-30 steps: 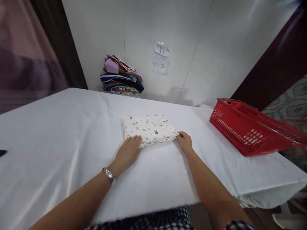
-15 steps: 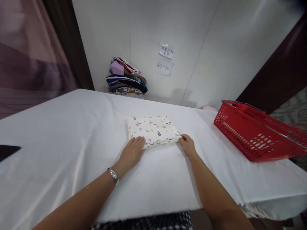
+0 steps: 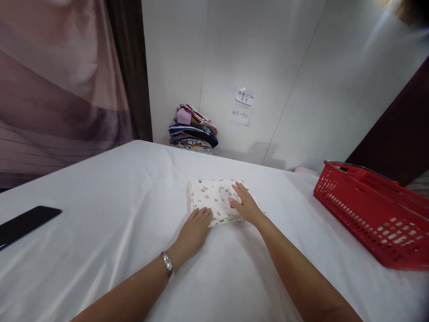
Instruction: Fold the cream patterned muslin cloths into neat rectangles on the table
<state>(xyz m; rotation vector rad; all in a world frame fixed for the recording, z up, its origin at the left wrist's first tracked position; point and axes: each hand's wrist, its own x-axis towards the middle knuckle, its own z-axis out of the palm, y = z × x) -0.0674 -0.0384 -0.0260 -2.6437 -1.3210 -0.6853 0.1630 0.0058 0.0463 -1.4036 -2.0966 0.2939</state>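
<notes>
A folded cream cloth point(image 3: 214, 197) printed with small shells and starfish lies flat on the white-covered table point(image 3: 150, 188), its layers showing along the near edge. My left hand point(image 3: 197, 226) rests on its near left corner, fingers stretched out over the top. Over the right part of the cloth is my right hand point(image 3: 246, 203), with the fingers spread; part of the print is hidden beneath it. Neither hand grips the fabric.
A red plastic basket point(image 3: 368, 210) stands at the right of the table. Against the back wall is a stack of folded fabrics point(image 3: 194, 129), with paper signs point(image 3: 241, 107) taped near it. A black flat object point(image 3: 30, 223), perhaps a phone, lies at the left.
My right hand has let go of the cloth's near right corner and moved left onto its top, fingers spreading. My left hand stays at the near left corner. The view has shifted.
</notes>
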